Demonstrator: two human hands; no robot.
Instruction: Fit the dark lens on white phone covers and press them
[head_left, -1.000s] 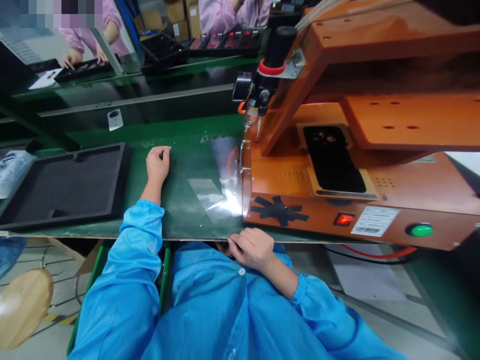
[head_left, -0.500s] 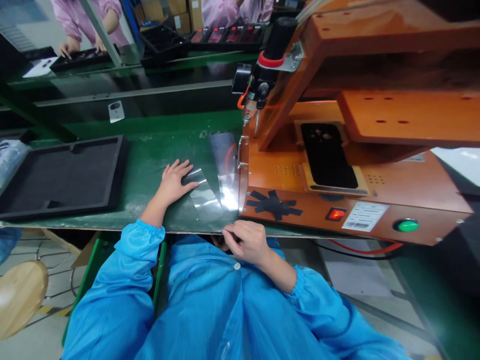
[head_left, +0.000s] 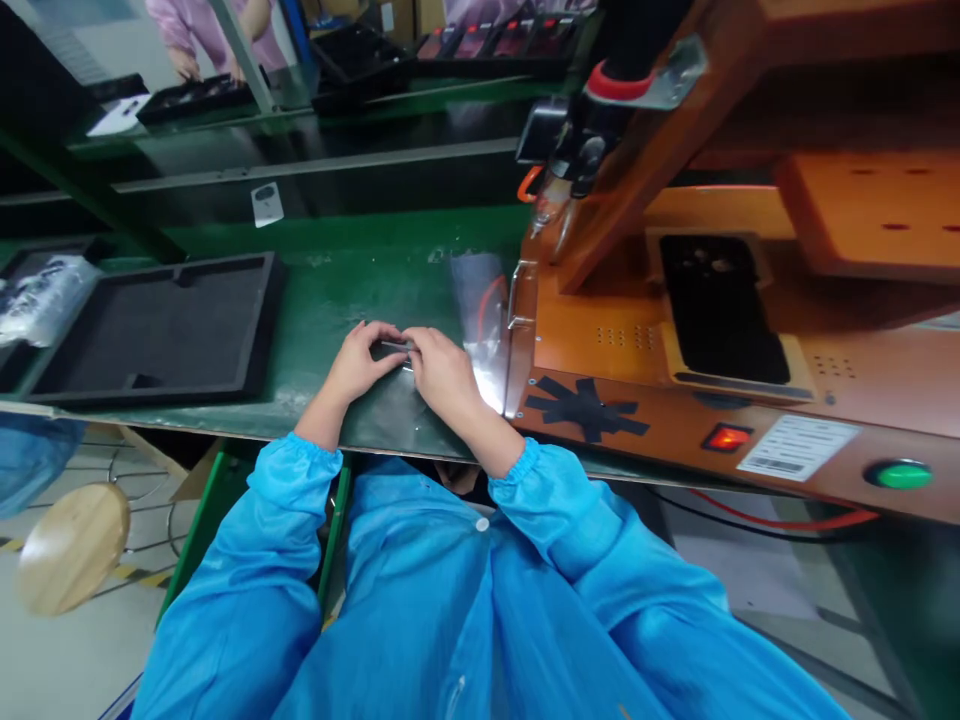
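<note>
My left hand [head_left: 355, 364] and my right hand [head_left: 444, 376] meet over the green bench, fingertips close together. Between them, a thin clear plastic film [head_left: 394, 346] shows as a bright edge, pinched by the fingers of both hands. Most of this film is hidden by the hands or lost against the bench. Another clear sheet [head_left: 477, 290] lies flat just beyond my right hand, against the side of the orange press [head_left: 577, 335]. A black phone-shaped piece [head_left: 720, 312] rests in the fixture on the press.
A black foam tray [head_left: 169, 330] lies on the left of the bench, with a clear plastic bag [head_left: 52, 300] beyond it. The press carries a lit red switch [head_left: 726, 438] and a green button [head_left: 898, 475]. A co-worker in pink [head_left: 217, 40] handles a tray across the bench.
My right hand has risen from the bench edge to join my left hand at the film. The left fingers, spread flat before, have closed on it. The view has shifted left.
</note>
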